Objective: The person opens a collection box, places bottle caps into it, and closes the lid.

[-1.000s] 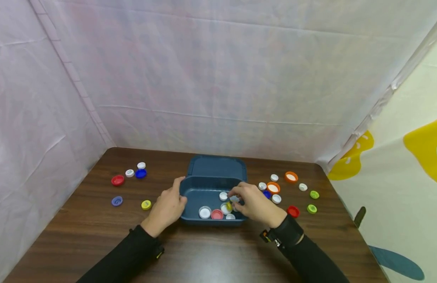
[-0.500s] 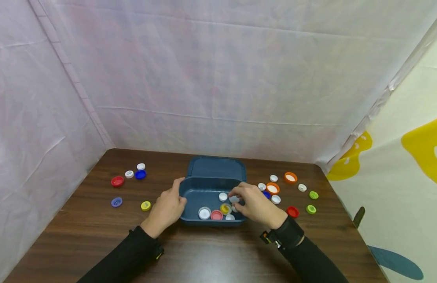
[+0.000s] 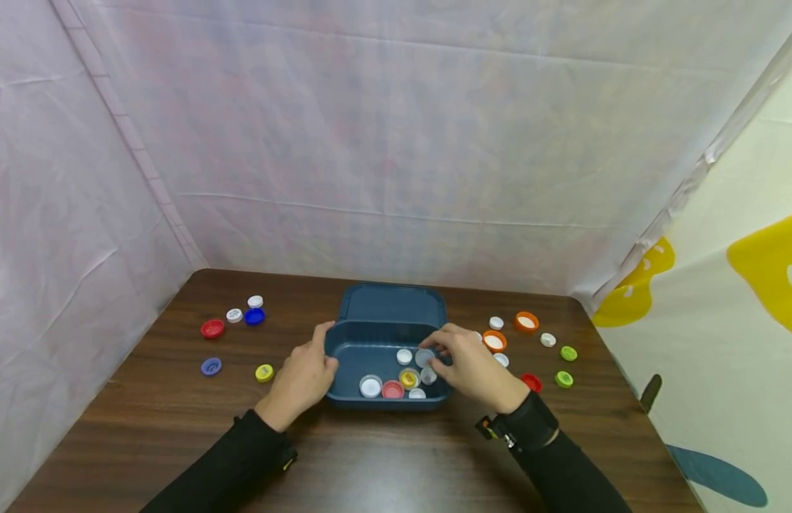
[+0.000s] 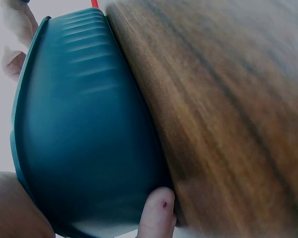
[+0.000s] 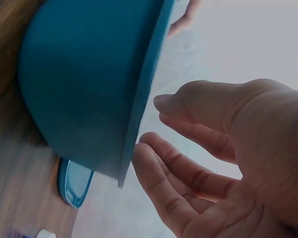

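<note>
A dark blue plastic box stands on the table with several bottle caps inside. Among them are a pink cap, a yellow cap within a clear one, a white cap and a greyish translucent cap. My left hand grips the box's left end; in the left wrist view a finger lies on its wall. Over the right rim, my right hand hovers with loosely bent fingers and nothing between them, as the right wrist view shows.
The blue lid lies behind the box. On the left are scattered caps, such as a red cap and a yellow bottle cap. More lie right, including an orange cap and a green cap. A fabric wall rises behind.
My right hand has drawn slightly right and its fingers have spread, uncovering the translucent caps at the box's right end. The yellow cap settled flat within the clear one. The left hand stayed put.
</note>
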`<action>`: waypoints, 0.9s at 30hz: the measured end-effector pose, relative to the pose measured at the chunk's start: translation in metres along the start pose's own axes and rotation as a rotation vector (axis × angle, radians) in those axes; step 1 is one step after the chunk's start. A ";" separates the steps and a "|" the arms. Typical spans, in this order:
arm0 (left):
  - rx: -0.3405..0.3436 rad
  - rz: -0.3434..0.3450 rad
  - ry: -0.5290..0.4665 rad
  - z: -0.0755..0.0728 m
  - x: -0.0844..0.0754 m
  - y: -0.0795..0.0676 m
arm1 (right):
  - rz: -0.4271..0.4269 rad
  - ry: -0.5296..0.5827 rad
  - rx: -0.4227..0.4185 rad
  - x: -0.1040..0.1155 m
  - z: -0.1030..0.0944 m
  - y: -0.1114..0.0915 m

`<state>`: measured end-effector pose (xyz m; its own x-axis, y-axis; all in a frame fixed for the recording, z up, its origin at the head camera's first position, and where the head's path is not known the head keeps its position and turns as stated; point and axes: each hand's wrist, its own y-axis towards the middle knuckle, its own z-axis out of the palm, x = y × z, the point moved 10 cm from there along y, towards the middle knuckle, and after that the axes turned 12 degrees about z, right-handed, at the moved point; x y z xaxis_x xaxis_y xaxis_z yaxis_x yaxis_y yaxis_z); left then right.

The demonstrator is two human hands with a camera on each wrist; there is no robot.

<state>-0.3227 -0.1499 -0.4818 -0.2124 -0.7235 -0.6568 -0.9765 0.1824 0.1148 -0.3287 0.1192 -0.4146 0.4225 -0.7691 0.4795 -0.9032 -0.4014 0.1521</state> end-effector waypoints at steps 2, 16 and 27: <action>0.001 0.000 0.001 0.000 0.000 0.000 | 0.024 0.005 -0.024 -0.004 -0.005 -0.001; -0.001 -0.002 0.007 -0.001 -0.002 0.001 | 0.104 -0.012 -0.214 -0.056 -0.048 -0.018; -0.002 0.001 0.008 -0.001 -0.002 0.001 | 0.265 -0.084 -0.198 -0.115 -0.059 -0.049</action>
<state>-0.3233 -0.1490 -0.4797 -0.2135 -0.7285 -0.6509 -0.9764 0.1815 0.1171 -0.3371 0.2566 -0.4263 0.1682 -0.8754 0.4532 -0.9761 -0.0838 0.2006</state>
